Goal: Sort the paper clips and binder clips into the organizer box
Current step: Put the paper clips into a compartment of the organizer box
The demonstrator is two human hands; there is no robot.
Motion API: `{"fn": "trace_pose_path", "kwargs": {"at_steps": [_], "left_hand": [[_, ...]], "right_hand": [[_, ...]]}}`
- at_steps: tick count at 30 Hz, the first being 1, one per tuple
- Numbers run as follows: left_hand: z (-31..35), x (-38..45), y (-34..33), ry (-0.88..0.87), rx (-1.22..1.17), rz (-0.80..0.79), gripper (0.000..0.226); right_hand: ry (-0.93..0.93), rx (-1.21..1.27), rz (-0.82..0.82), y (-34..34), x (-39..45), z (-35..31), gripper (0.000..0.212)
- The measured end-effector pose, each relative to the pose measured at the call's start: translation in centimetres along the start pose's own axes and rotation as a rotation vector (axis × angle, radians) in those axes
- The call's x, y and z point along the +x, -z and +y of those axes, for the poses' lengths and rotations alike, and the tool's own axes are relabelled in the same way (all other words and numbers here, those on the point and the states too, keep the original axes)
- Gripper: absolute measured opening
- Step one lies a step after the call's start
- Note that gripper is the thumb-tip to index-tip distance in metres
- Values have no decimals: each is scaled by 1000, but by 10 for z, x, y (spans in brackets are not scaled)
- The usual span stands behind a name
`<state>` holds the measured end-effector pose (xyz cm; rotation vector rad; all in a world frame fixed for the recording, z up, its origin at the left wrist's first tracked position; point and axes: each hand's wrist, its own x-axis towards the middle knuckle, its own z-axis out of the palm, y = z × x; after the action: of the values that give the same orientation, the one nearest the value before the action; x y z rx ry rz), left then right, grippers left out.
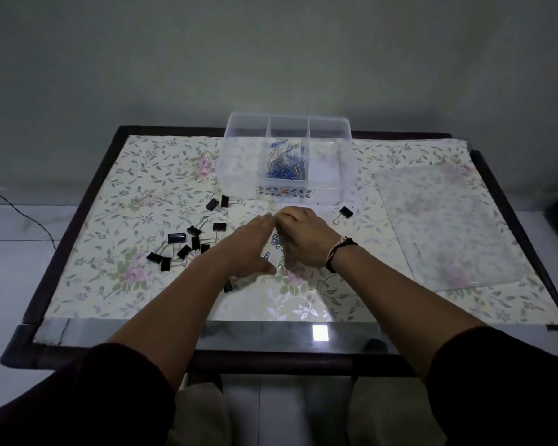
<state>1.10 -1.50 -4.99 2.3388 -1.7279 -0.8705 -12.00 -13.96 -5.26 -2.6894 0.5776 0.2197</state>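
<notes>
Head view: both hands meet over a loose heap of blue paper clips point(276, 249) on the desk point(351, 304), near the organizer box point(239, 162). Left hand point(248, 249) lies flat, cupped against the heap; right hand point(303, 235) curls over it. Whether either grip has closed on any clips cannot be told. Middle compartment already holds paper clips. Black binder clips point(187, 243) lie scattered left, unsorted. Risk: clips spilling in transfer, or one binder clip point(227, 287) under the left forearm being swept along.

binder clips point(187, 239): roughly 13 | organizer box point(287, 156): 1, three compartments | paper clips point(285, 164): uncountable heap
</notes>
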Motion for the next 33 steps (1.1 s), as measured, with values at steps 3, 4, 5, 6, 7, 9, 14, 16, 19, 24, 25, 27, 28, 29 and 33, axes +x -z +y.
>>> {"fn": "trace_pose_path", "kwargs": {"at_steps": [3,4,5,6,7,9,14,16,19,24,25,27,28,29,33], "left_hand": [[-2,1,2,-13,18,52,108],[-3,0,3,-5,29,58,108],[-4,-2,4,7,38,55,107],[-5,-5,7,21,47,48,106],[-5,-7,9,34,57,43,103],[-5,-13,11,57,78,42,92],[-1,-12,1,68,83,113,61],[2,-8,-2,70,66,142,58],[8,-2,-3,61,75,185,53],[15,3,-6,51,66,277,23],[16,4,-6,53,70,300,18],[19,6,-7,59,99,326,16],[21,6,-6,59,112,336,17],[22,7,-6,55,114,346,19],[20,9,-4,53,57,315,17]], "right_hand": [[68,-43,-89,2,-4,-3,41],[88,-53,-118,5,-8,-4,43],[94,-47,-127,8,-13,-4,45],[83,-30,-105,12,-18,-4,46],[52,-14,-65,17,-22,-3,46],[-65,-28,-26,25,-31,3,55],[-281,-111,-187,21,-38,3,102],[-265,-40,-157,11,-31,-4,94],[-238,57,-76,3,-17,-14,78],[-151,76,45,-9,-4,-20,46],[-144,73,75,-10,-2,-20,36],[-146,73,116,-12,-1,-22,24],[-147,71,126,-12,-1,-23,21],[-144,67,134,-12,-1,-23,19],[-146,31,115,-4,0,-23,13]]}}
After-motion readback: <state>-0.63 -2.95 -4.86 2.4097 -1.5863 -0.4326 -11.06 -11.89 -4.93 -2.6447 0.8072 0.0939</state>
